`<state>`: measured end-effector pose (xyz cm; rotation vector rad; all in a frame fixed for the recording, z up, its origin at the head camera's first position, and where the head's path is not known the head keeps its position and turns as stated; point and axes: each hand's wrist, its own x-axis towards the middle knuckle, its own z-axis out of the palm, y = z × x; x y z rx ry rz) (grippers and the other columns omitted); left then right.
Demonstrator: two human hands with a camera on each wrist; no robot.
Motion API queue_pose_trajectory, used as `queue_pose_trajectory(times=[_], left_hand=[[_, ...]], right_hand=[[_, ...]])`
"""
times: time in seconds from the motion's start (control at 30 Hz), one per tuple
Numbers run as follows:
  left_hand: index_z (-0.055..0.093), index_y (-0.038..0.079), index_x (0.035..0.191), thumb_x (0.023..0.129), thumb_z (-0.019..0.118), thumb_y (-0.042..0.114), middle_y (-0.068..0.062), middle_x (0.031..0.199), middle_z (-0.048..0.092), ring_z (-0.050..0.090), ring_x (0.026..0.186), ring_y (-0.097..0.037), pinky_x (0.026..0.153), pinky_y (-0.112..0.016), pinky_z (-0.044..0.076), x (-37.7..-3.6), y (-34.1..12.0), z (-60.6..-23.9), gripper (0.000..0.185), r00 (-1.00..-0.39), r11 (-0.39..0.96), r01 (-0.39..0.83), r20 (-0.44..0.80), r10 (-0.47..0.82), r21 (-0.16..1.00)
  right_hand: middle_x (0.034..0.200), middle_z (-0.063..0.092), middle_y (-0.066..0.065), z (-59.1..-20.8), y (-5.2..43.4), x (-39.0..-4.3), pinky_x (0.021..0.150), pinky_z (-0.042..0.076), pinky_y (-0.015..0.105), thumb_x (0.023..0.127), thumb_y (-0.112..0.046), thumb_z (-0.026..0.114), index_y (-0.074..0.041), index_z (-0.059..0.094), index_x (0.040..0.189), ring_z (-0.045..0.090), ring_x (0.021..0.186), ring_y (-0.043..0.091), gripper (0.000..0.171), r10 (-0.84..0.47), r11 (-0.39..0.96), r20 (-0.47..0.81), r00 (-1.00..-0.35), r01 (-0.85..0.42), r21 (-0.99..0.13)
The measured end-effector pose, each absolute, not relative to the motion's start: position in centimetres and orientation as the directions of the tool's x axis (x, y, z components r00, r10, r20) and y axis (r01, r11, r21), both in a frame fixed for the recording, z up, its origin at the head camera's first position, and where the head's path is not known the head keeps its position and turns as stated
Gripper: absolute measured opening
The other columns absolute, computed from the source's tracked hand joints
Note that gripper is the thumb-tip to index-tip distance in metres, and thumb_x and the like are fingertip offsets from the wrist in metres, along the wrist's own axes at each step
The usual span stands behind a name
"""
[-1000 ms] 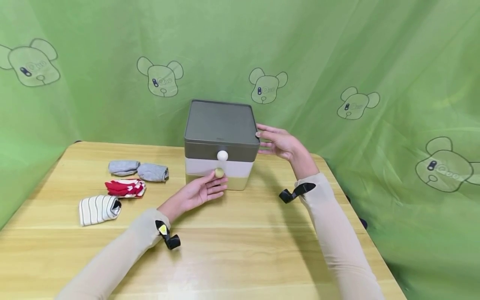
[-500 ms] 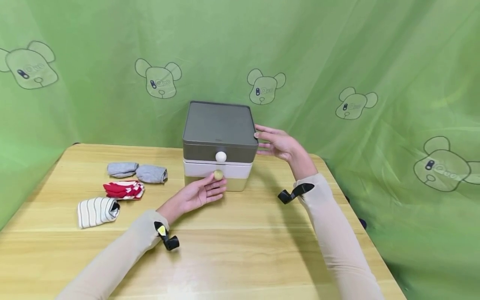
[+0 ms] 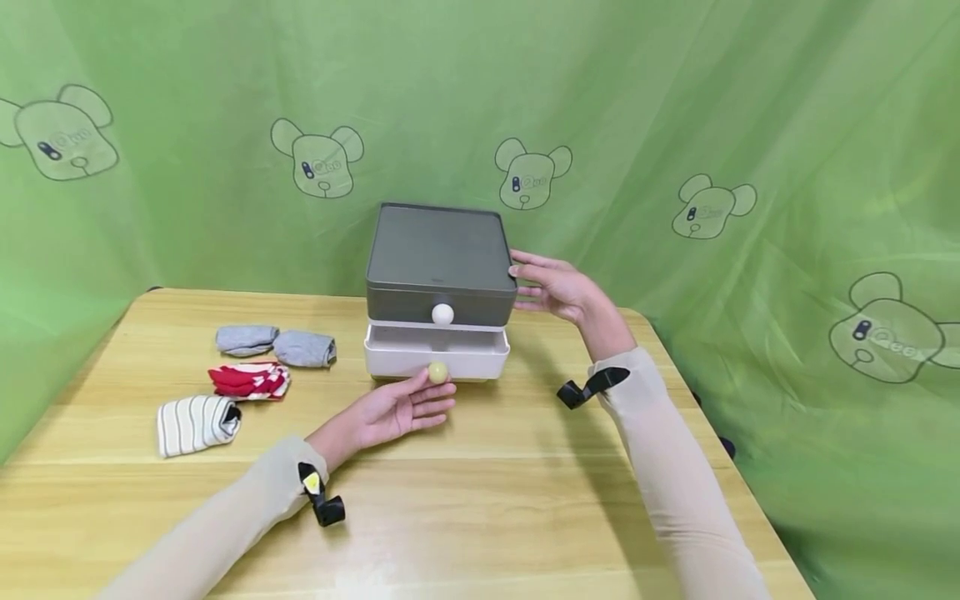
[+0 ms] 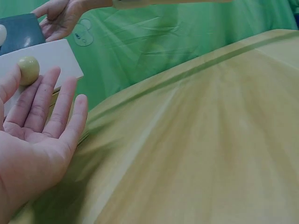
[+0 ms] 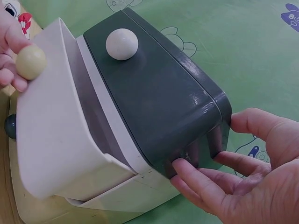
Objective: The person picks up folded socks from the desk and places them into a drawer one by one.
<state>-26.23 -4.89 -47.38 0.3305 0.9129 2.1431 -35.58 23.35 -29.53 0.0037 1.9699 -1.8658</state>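
Observation:
A small drawer cabinet (image 3: 438,246) with a dark grey top stands at the back of the table. Its white middle drawer (image 3: 397,362) is pulled partway out, and the visible inside looks bare. My left hand (image 3: 393,410) pinches that drawer's yellow-green knob (image 4: 30,70) between thumb and index finger, the other fingers extended. On the cabinet's right side rest the fingers of my right hand (image 3: 558,287), its thumb near the top edge. The dark top drawer, with a white knob (image 5: 122,44), is closed. A dark knob (image 5: 10,126) shows low down in the right wrist view.
Left of the cabinet lie two grey rolled socks (image 3: 246,339), a red-and-white folded sock (image 3: 251,380) and a white striped rolled sock (image 3: 197,425). Green curtain (image 3: 427,100) hangs behind and beside the wooden table (image 3: 480,508).
The white middle drawer has slid out toward me, with my left hand moving back on its knob. My right hand keeps its place against the cabinet's side.

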Motion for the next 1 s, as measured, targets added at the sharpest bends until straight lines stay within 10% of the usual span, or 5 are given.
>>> queue_pose_trajectory(times=[1.0], left_hand=[[0.056, 0.013, 0.129, 0.108, 0.049, 0.033, -0.001, 0.122, 0.073, 0.069, 0.116, -0.018, 0.114, -0.044, 0.047, -20.1, -5.5, -46.9, 0.029, -0.592, -0.318, -0.612, -0.153, 0.791, 0.724]], right_hand=[[0.159, 0.039, 0.016, -29.6, 23.2, -35.6, 0.119, 0.041, 0.051, 0.104, -0.012, 0.056, -0.019, 0.034, 0.159, 0.046, 0.139, 0.034, 0.06, -0.271, 0.094, -0.307, -0.912, 0.293, -0.952]])
